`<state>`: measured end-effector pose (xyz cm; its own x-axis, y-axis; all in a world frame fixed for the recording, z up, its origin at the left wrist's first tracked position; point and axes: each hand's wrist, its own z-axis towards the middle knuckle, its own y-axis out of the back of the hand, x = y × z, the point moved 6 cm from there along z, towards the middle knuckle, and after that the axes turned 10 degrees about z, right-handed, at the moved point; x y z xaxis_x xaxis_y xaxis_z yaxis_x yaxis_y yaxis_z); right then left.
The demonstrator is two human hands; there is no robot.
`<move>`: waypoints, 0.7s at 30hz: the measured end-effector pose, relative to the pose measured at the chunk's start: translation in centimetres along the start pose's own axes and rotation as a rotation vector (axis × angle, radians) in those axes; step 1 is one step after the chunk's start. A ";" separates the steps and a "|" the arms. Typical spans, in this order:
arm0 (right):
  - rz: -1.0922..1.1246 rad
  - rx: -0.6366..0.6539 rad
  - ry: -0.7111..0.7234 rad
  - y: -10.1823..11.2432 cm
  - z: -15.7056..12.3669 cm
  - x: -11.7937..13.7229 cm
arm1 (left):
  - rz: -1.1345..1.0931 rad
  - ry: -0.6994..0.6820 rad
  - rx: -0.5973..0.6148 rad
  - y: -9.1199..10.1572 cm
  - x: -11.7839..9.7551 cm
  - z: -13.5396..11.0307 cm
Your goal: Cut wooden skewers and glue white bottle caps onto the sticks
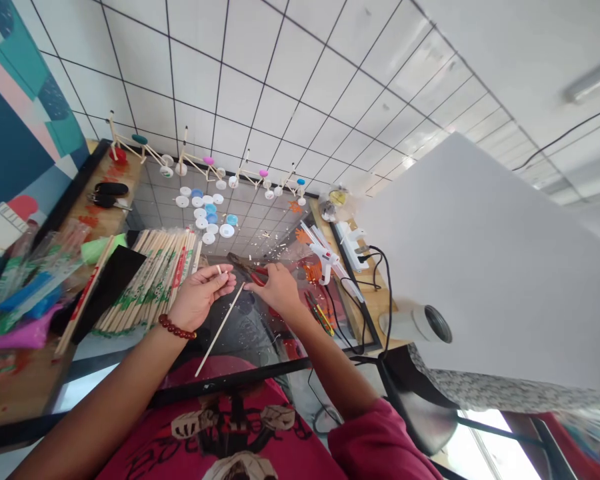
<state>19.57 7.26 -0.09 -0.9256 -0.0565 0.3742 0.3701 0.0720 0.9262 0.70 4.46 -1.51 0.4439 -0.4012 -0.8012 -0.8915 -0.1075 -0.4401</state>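
My left hand (203, 297), with a bead bracelet at the wrist, is closed in a pinch. A short pale piece (219, 269), like a cut bit of stick, shows between its fingertips. Just to the right, my right hand (277, 290) is closed around the red handles of pliers (254, 272), whose dark jaws point up and left. A thin wooden stick (220, 330) slants down from near my right thumb; whether the thumb touches it I cannot tell. Pale scraps lie scattered on the glass tabletop beyond the pliers.
Wrapped chopsticks (147, 280) lie in a pile at left. Small white and blue wheels (210, 209) sit farther back, with several stick models (200, 160) behind them. On the right are a white glue gun (325, 259), a yellow cutter (325, 320), a power strip (353, 247) and cords.
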 end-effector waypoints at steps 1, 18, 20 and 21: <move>0.020 -0.011 0.002 0.0 -0.1 -0.1 | -0.011 -0.011 -0.008 -0.1 0.0 0.0; -0.080 -0.204 0.213 6.5 0.0 -0.3 | 0.095 -0.108 0.037 -0.7 0.1 -0.7; -0.102 -0.229 0.090 10.3 2.7 -3.2 | 0.070 -0.063 0.039 -0.8 0.4 -0.8; -0.123 -0.230 -0.001 12.0 4.4 -5.1 | 0.071 -0.049 0.037 -0.8 0.5 -0.9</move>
<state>28.43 12.82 8.92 -0.9649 -0.0500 0.2578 0.2626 -0.1642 0.9508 1.58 3.56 -1.17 0.3847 -0.3615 -0.8493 -0.9171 -0.0461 -0.3959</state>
